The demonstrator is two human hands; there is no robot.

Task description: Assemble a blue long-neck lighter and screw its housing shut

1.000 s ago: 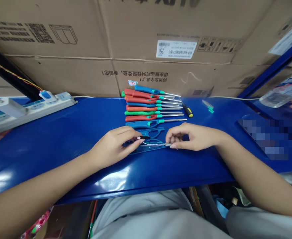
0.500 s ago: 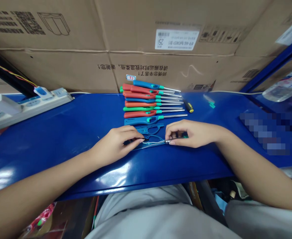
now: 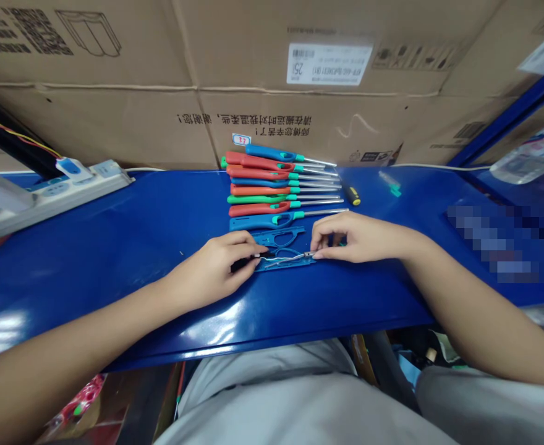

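Cardboard boxes stand stacked behind a glossy blue bench, and at its far left a white power strip lies with a plug in it. Both forearms reach in from the near edge, palms down. The left hand rests on the bench with its fingers curled and its fingertips pinched on a small black part at the left end of a blue shell. That shell lies flat at the middle of the bench, open side up, with a thin white wire running along it. Just behind it lies a second blue shell, and behind that a row of lighters in red, blue, orange and green, their metal tubes pointing right. The right hand is arched over the right end of the near shell, thumb and forefinger closed on the end of the wire; what else it grips, I cannot tell. The two hands are apart, one at each end of the shell. Right of the row lies a small screwdriver with a yellow and black handle.
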